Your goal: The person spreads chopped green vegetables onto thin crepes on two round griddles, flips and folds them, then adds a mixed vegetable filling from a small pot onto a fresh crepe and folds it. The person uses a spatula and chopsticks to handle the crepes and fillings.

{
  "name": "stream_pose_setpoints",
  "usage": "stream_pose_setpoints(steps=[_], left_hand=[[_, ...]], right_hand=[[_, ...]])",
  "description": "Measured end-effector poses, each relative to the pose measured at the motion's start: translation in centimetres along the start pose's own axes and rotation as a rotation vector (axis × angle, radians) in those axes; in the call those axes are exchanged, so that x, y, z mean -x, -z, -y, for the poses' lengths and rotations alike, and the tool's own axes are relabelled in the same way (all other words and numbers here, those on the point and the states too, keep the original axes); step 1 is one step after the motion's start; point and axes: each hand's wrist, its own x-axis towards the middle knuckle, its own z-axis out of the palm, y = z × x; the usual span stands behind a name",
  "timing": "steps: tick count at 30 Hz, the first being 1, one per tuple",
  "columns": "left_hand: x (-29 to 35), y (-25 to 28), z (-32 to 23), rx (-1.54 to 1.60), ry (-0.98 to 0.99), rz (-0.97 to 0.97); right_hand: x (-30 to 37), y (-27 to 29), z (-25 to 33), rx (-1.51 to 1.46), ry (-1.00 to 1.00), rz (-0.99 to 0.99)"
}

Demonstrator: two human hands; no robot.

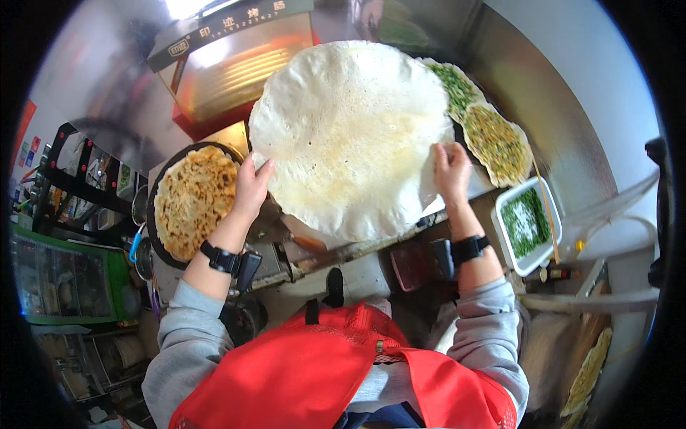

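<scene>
A large, thin, pale round flatbread (354, 136) spreads across the middle of the work surface, with a few brown specks on it. Its left edge is pinched in my left hand (250, 187), thumb on top. On the opposite side, my right hand (451, 171) grips the right edge with closed fingers. Close to my left hand lies a browned flatbread (194, 204) in a round black pan. Beyond my right hand are a flatbread with chopped yellow-green filling (496, 143) and another topped with greens (454, 89), partly hidden. What supports the pale sheet is mostly covered.
At the back left stands a lit, glass-fronted warmer (239, 71). A white tub of chopped greens (525, 227) sits at the right, a wooden stick (547, 211) across its edge. A wooden handle (307, 243) lies by the front edge. Black shelving (78, 175) rises at the far left.
</scene>
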Motion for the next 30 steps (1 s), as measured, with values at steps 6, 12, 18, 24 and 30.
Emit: stream_pose_setpoints(steps=[6,12,18,24,30], left_hand=[[-9.5,1.3,6.5,-0.634,0.274,0.081],[-10.5,-2.6,5.8,-1.22,0.078,0.127],[-13.8,-9.1,6.4,-1.382,-0.057,0.638],[-10.2,-7.7,3.7,-1.507,0.207,0.655],[2.6,-4.5,-0.7,-1.16,-0.022,0.466]], right_hand=[[-4.6,-9.2,-3.7,0.378,-0.094,0.072],[-2.3,-12.2,-2.2,0.791,0.313,-0.03],[2.0,-17.0,-0.2,0.82,0.139,0.688],[-7.3,-14.4,-2.4,0.884,0.814,0.94],[-7.9,-19.5,-1.1,0.689,0.872,0.901]])
